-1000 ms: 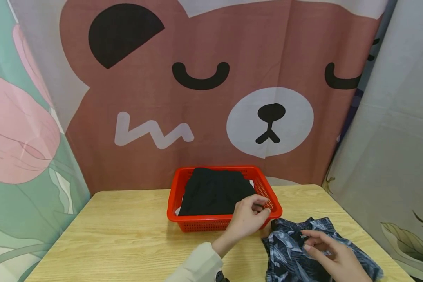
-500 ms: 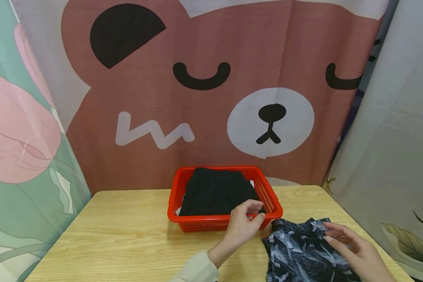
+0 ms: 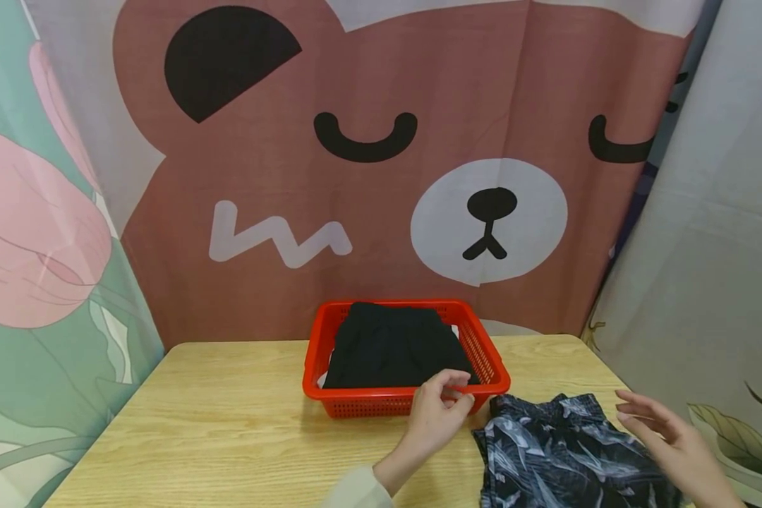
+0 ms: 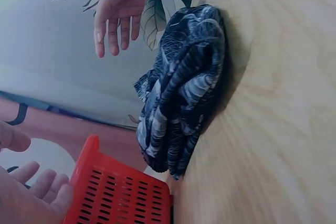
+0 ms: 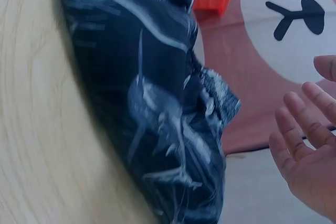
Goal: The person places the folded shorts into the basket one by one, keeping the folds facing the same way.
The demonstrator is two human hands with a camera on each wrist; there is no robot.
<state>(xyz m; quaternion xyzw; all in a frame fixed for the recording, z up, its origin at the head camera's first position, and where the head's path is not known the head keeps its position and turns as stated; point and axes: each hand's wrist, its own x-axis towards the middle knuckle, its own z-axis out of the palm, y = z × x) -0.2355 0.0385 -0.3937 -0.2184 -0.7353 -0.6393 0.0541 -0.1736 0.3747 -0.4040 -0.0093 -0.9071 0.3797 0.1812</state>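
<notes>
A pair of folded shorts [image 3: 565, 451] with a dark blue, black and pale leaf print lies at the table's right front. Above its right edge hovers my right hand [image 3: 676, 441], fingers relaxed and holding nothing; the right wrist view shows the hand [image 5: 310, 140] apart from the cloth. My left hand [image 3: 434, 409] hangs over the near right rim of the red basket [image 3: 368, 402], its fingers loosely bent with nothing between them. Inside the basket lies a folded black garment [image 3: 394, 346], with bits of white cloth showing beside it.
The light wood table [image 3: 228, 423] carries the basket at its back middle, near a curtain [image 3: 260, 296] with a bear print. A pale curtain [image 3: 686, 247] hangs along the right side, and a green and pink one [image 3: 38, 233] along the left.
My right hand has moved right, from over the middle of the printed shorts to their right edge. My left hand has drawn slightly left and down at the basket's rim.
</notes>
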